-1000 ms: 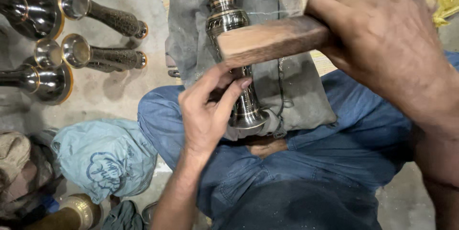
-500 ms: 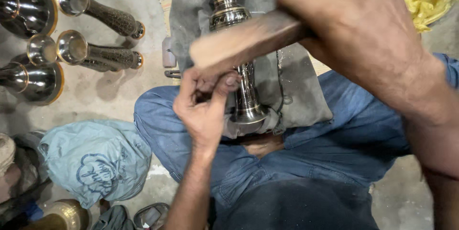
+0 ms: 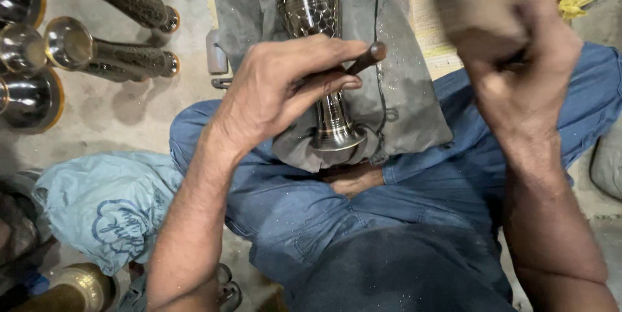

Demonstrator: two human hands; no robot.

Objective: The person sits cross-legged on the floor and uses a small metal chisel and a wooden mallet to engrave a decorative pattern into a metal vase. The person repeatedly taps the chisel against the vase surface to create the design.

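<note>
The grey cloth [image 3: 408,111] spread over the person's lap is the bed for the work, and everything sits on it. The metal vase [image 3: 311,7] lies lengthwise down the middle of that cloth, its long axis running away from the body: the flared foot [image 3: 337,138] points toward the person at the cloth's near edge, the bulging engraved body lies toward the cloth's far edge, and the mouth is cut off at the frame's top.

To the right of the cloth, the right hand [image 3: 518,59] is raised, closed tight around a wooden mallet [image 3: 470,7], blurred. Over the cloth's middle, the left hand [image 3: 285,85] pinches a thin dark punch [image 3: 366,58] between thumb and fingers, laid across the vase's narrow stem.

For a clean strike, I judge the punch should stay firmly seated on the stem, fingers clear of its struck end, and the vase pressed into the cloth so it cannot roll.
</note>
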